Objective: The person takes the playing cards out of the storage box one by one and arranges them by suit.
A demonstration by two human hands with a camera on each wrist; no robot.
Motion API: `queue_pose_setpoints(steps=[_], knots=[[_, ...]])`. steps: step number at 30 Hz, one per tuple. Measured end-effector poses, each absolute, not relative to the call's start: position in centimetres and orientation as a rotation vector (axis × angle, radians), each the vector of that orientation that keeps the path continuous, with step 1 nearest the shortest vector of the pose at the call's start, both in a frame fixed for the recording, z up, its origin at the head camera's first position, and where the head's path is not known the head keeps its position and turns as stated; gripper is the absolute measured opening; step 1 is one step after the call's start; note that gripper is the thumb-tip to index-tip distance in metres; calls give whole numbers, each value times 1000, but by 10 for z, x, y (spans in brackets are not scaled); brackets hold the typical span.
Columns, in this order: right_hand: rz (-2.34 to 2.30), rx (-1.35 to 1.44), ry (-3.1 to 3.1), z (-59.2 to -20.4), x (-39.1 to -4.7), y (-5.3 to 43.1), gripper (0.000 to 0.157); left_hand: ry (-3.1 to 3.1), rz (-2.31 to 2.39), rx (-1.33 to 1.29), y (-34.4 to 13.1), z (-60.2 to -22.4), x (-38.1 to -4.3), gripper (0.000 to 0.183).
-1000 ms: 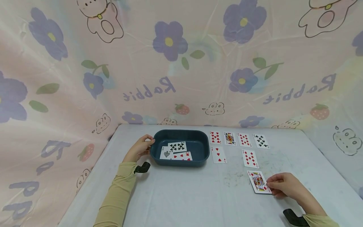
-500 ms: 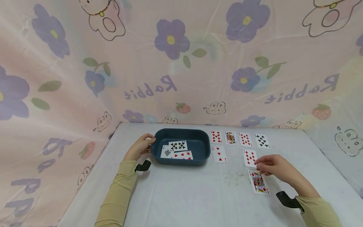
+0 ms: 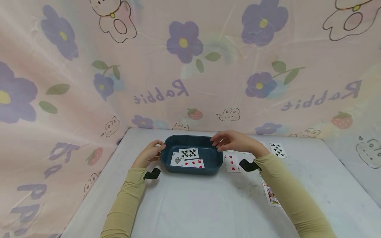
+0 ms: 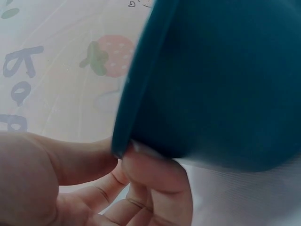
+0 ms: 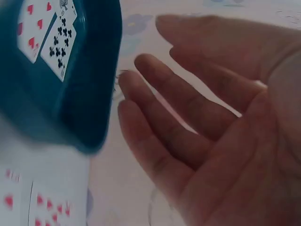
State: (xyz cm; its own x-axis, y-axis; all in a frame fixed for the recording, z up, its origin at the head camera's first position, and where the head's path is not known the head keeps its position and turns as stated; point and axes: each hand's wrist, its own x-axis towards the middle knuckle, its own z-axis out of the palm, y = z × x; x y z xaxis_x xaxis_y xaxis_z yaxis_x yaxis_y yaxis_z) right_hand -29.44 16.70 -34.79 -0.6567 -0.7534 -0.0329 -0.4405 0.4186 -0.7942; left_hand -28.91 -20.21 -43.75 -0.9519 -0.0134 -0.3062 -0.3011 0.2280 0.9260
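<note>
My left hand [image 3: 149,153] pinches the left rim of a dark blue plastic tray [image 3: 208,165], thumb and index finger on either side of the rim in the left wrist view. Inside the tray lie three playing cards face up: an ace of spades [image 3: 176,160], a clubs card [image 3: 189,152] and a hearts card [image 3: 194,164]. My right hand [image 3: 233,141] hovers by the tray's right rim, fingers loosely bent and holding nothing; in the right wrist view its fingertips [image 5: 127,80] are apart from the tray wall.
Right of the tray lie a hearts card [image 3: 232,162], a clubs card [image 3: 278,150] and a diamonds face card [image 3: 270,194], partly covered by the right sleeve [image 3: 288,185]. The right hand and arm hide other cards. A printed cloth [image 3: 208,82] hangs behind the white table [image 3: 190,205].
My right hand has left the diamonds face card, passed over the card above it, and moved left to the tray's right rim. The left hand keeps its grip on the tray.
</note>
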Motion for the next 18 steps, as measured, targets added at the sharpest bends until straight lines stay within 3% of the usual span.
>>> queue_pose_setpoints(steps=[9,18], knots=[[-876,-1013,2295,-370,-333,103,49,2283,1792,-313,-202,-436,-288,15],[-684,-997,2294,-398,-354,72,49,2267,1795,-350,-199,-435,-290,14]])
